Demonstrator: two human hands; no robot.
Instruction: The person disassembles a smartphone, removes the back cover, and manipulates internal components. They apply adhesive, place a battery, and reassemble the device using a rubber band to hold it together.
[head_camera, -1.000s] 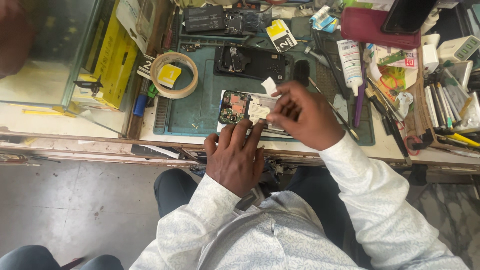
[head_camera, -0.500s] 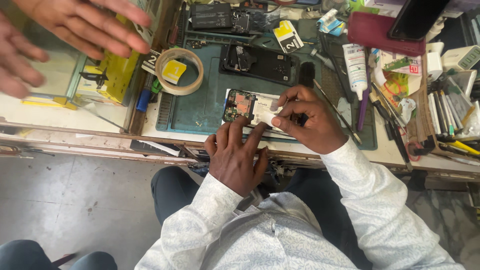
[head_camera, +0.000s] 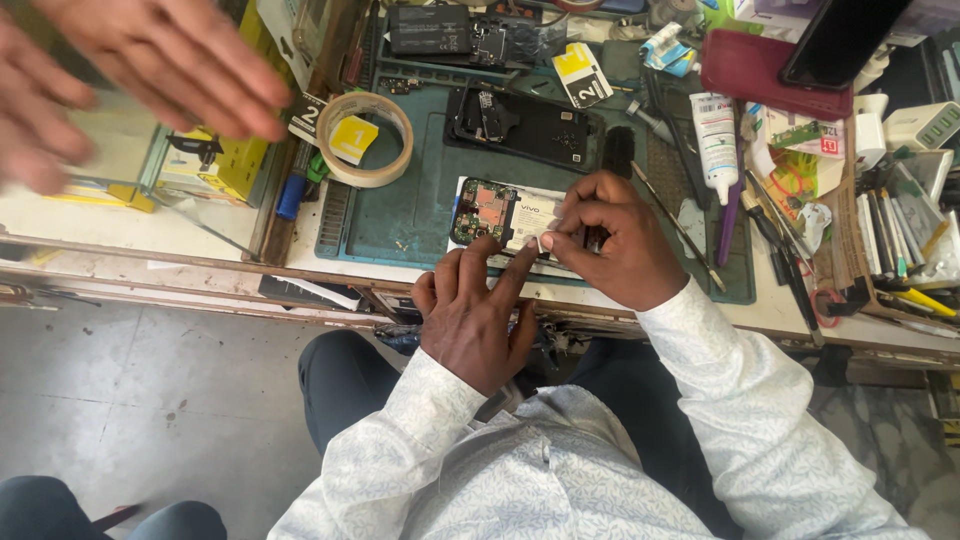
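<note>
Pressing down on the opened phone (head_camera: 510, 222) with both hands, you are working at the near edge of the green work mat (head_camera: 400, 215). The phone is lying flat with its back removed, its circuit board showing at the left end and a white battery filling the middle. Your left hand (head_camera: 478, 315) is spreading its fingers over the phone's near edge, the index fingertip resting on the battery. Your right hand (head_camera: 615, 240) is curling narrow over the phone's right end, thumb and forefinger pinching something small at the battery's edge; what they are pinching is too small to tell. Your two hands are almost touching at the fingertips.

Just beyond the phone, a black back cover (head_camera: 525, 125) is lying on the mat. A roll of tape (head_camera: 370, 140) is sitting at the mat's left corner with a yellow tag inside it. A white tube (head_camera: 716, 140) is lying to the right, near a dark red case (head_camera: 765, 65) that is carrying a black phone on top. Another person's two blurred, open hands (head_camera: 150, 70) are hovering over the glass counter (head_camera: 90, 210) at the upper left, well apart from yours.
</note>
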